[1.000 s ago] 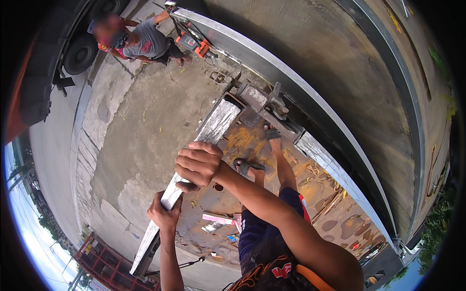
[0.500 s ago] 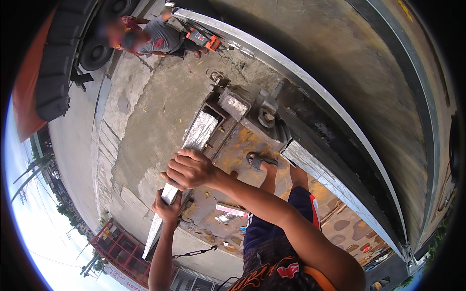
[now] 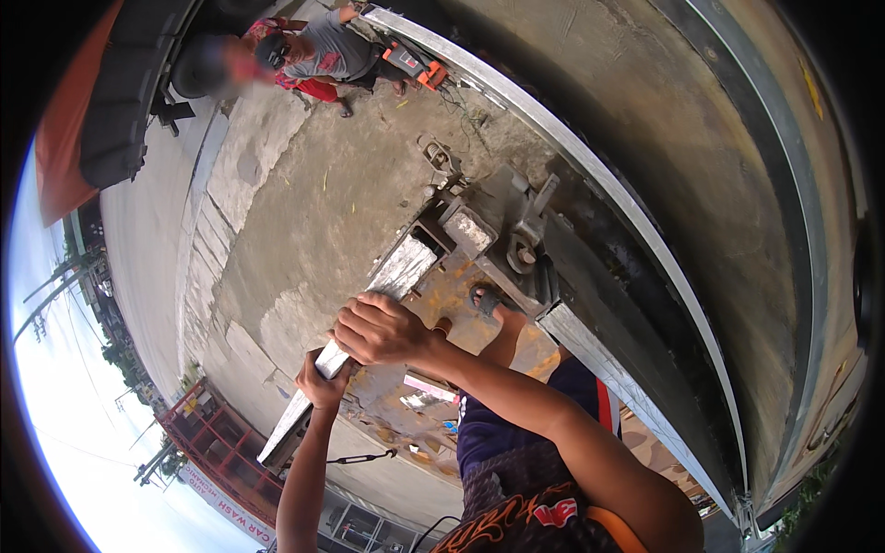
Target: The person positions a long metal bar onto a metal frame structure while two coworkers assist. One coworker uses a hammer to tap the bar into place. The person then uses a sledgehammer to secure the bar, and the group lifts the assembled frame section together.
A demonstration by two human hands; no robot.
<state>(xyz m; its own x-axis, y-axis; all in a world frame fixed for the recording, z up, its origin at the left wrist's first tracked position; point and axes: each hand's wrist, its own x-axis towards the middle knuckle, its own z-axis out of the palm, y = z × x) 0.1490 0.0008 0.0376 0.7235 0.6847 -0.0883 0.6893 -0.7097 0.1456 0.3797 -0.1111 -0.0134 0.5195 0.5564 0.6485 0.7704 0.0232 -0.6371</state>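
Your left hand [image 3: 323, 380] and right hand [image 3: 381, 330] wrap the silvery metal beam [image 3: 406, 265], lower-left of the steel bracket [image 3: 469, 232], closer together than a second ago, likely concentrating your hold along its middle.

Pale banner [image 3: 223, 505] with red lettering [image 3: 238, 519], dark shirt [image 3: 498, 487] with orange script [image 3: 487, 528]

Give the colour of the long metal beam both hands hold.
The beam is silvery white, streaked grey; clearest in the head view.

Long silver metal beam [image 3: 406, 265] under right hand [image 3: 380, 329] and left hand [image 3: 323, 378] — 2 people [image 3: 337, 52] beyond, boxy orange-and-grey machine [image 3: 415, 64] right of them
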